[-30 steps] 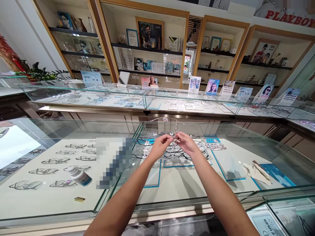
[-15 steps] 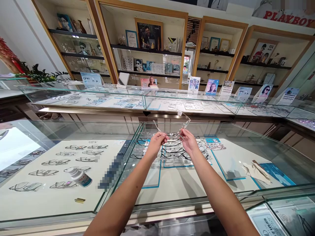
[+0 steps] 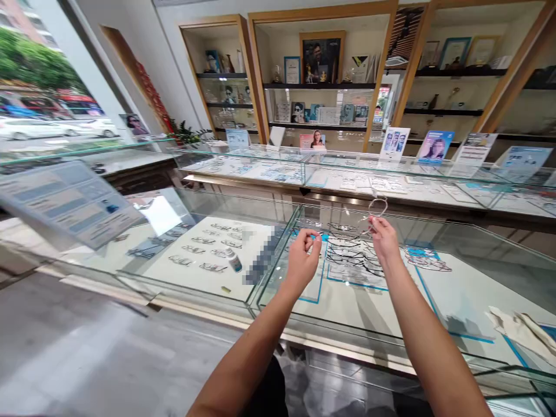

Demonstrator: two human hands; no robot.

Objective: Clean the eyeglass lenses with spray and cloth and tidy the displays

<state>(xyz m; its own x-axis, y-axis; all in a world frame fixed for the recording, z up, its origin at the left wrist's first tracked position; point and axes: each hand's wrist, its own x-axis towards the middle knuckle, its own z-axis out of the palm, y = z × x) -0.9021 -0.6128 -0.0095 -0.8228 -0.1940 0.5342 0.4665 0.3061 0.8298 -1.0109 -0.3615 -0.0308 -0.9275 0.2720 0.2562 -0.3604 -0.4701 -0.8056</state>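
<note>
A pair of eyeglasses (image 3: pixel 379 201) with a thin, pale frame is pinched in my right hand (image 3: pixel 384 234), raised above the glass display counter. One round rim shows above the fingertips; the rest blends into the background. My left hand (image 3: pixel 303 255) is apart from the eyeglasses, off to their left, with thumb and fingers curled together. Whether anything small sits between those fingertips I cannot make out. Below and between the hands, several dark-framed eyeglasses (image 3: pixel 354 256) lie in rows on a blue-edged tray (image 3: pixel 365 282) under the glass.
A white spray bottle (image 3: pixel 233 260) stands on the counter at left, near several eyeglasses (image 3: pixel 202 240) and a small gold-coloured piece (image 3: pixel 226 289). A pale cloth (image 3: pixel 519 333) lies at right. Farther back runs another glass counter (image 3: pixel 269 168) with picture cards.
The view has swung to the left, bringing the window and floor into sight. My left hand has come away from the eyeglasses, which my right hand still holds. The hands are farther apart.
</note>
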